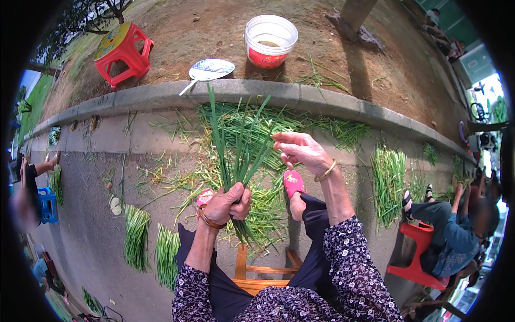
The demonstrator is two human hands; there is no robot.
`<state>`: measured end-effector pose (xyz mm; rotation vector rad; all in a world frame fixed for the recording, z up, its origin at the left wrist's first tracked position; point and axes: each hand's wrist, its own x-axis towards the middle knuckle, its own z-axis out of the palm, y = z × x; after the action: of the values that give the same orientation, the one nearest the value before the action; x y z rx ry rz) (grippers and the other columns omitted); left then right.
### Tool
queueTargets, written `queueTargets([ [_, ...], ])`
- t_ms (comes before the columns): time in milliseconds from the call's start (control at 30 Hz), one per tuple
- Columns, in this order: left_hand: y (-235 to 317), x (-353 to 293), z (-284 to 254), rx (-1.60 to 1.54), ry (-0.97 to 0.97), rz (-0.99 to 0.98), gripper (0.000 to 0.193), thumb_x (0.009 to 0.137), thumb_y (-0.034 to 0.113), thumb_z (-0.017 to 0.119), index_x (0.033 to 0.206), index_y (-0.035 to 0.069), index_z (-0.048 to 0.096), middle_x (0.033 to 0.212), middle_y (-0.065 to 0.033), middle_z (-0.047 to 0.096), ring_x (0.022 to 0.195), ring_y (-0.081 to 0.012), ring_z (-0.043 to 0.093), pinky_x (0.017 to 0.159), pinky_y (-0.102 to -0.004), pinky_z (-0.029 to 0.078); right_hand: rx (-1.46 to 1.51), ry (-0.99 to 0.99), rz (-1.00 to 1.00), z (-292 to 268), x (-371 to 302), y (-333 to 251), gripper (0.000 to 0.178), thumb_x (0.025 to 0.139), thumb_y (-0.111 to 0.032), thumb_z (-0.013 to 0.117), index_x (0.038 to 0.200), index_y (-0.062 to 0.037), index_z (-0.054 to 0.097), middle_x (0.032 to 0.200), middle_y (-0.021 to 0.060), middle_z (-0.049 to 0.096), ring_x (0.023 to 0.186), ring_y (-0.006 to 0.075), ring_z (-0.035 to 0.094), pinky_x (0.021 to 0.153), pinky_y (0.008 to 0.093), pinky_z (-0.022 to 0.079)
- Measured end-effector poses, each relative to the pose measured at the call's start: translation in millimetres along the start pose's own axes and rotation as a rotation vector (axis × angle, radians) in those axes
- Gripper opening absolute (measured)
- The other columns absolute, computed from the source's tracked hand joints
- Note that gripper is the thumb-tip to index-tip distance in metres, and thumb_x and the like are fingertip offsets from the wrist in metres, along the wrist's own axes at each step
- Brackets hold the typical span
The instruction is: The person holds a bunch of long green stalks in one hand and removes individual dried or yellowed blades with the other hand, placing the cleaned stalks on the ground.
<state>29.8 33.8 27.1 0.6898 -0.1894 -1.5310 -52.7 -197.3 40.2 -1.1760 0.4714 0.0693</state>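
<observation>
My left hand [226, 205] is wrapped around a bunch of garlic chives [236, 155], whose long green leaves fan upward and whose lower ends stick out below the fist. To the right of the leaf tips hovers my right hand [304, 152], its fingers loosely bent and apart, with nothing visible in them. Beyond and beneath both hands, a heap of loose chives [252, 126] lies on the pavement against the kerb. Paler yellowish trimmings [268, 212] are scattered between my pink shoes [293, 182].
Neat chive bundles lie at left [137, 236] and right [389, 182]. Past the kerb [257, 94] are a white-and-red bucket [272, 40], a hand fan [211, 70] and a red stool [124, 53]. A person [456, 241] sits at right on another red stool [413, 255].
</observation>
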Motion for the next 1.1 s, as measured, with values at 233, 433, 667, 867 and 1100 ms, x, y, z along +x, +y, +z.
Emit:
queueTargets([
  [233,-1,-2,-3,0.000,-0.022,-0.004,0.040,0.084,0.044,0.042,0.068,0.007,0.045,0.045,0.0056,0.027,0.038,-0.0061,0.024,0.036,-0.0214,0.020,0.391,-0.044,-0.207,0,7,-5,0.043,0.076,0.000,0.046,0.118,0.0024,0.036,0.111,0.0148,0.048,0.070,0.0159,0.055,0.052,0.0268,0.049],
  [433,0,1,-2,0.010,0.006,-0.047,0.040,0.084,0.044,0.042,0.068,0.008,0.045,0.046,0.0058,0.027,0.038,-0.0059,0.023,0.037,-0.0212,0.019,0.463,-0.037,-0.326,-5,7,-6,0.039,0.078,-0.003,0.048,0.116,0.0032,0.039,0.107,0.0162,0.050,0.075,0.0176,0.056,0.053,0.0275,0.050],
  [667,0,1,-1,0.048,0.046,-0.053,0.039,0.084,0.043,0.043,0.069,0.008,0.046,0.045,0.0064,0.027,0.038,-0.0056,0.023,0.037,-0.0210,0.018,0.403,0.053,-0.352,-3,3,-8,0.029,0.084,-0.009,0.047,0.110,0.0036,0.045,0.101,0.0146,0.054,0.074,0.0163,0.056,0.052,0.0271,0.050],
  [867,1,1,-2,0.053,0.048,-0.051,0.039,0.085,0.043,0.040,0.069,0.007,0.047,0.045,0.0045,0.027,0.039,-0.0073,0.023,0.037,-0.0221,0.019,0.182,0.216,-0.388,-6,6,-3,0.021,0.085,-0.010,0.046,0.102,0.0021,0.052,0.087,0.0103,0.057,0.063,0.0114,0.056,0.046,0.0231,0.048],
  [1100,2,1,-1,0.095,0.079,-0.054,0.038,0.085,0.041,0.043,0.069,0.007,0.047,0.046,0.0051,0.029,0.038,-0.0058,0.023,0.036,-0.0213,0.018,-0.191,0.390,-0.382,-13,6,3,0.017,0.080,-0.012,0.054,0.091,0.0014,0.059,0.060,0.0009,0.055,0.045,0.0039,0.048,0.035,0.0163,0.038],
])
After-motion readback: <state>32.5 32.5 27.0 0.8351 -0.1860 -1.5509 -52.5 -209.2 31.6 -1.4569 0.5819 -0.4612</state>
